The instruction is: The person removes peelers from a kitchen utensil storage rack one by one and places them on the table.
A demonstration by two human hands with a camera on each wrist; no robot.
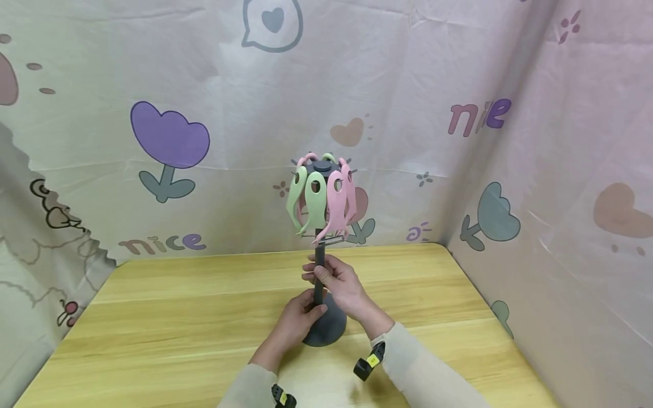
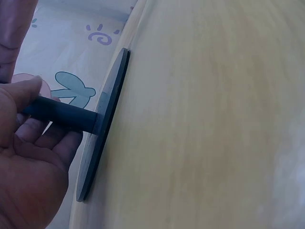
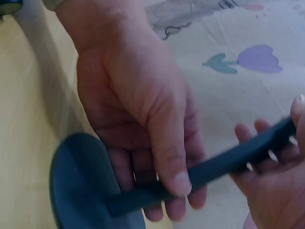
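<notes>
A dark stand with a round base (image 1: 326, 328) and a slim pole (image 1: 319, 258) stands upright on the wooden table. Pink pieces (image 1: 336, 207) and green pieces (image 1: 316, 204), fish-shaped with a hole at the top, hang from its spoked top (image 1: 322, 167). Low on the pole, just above the base, my left hand (image 1: 298, 320) grips with thumb and fingers; in the left wrist view the pole (image 2: 66, 116) crosses its palm side. Higher up, my right hand (image 1: 344, 286) holds the same pole, its thumb in front and fingers behind.
The wooden table (image 1: 204, 317) spreads out on both sides of the stand. A printed cloth (image 1: 245, 124) hangs behind it and along both sides. Black wrist cameras (image 1: 368, 362) are strapped to both wrists. A thin wire-like part (image 1: 334, 240) shows beneath the hanging pieces.
</notes>
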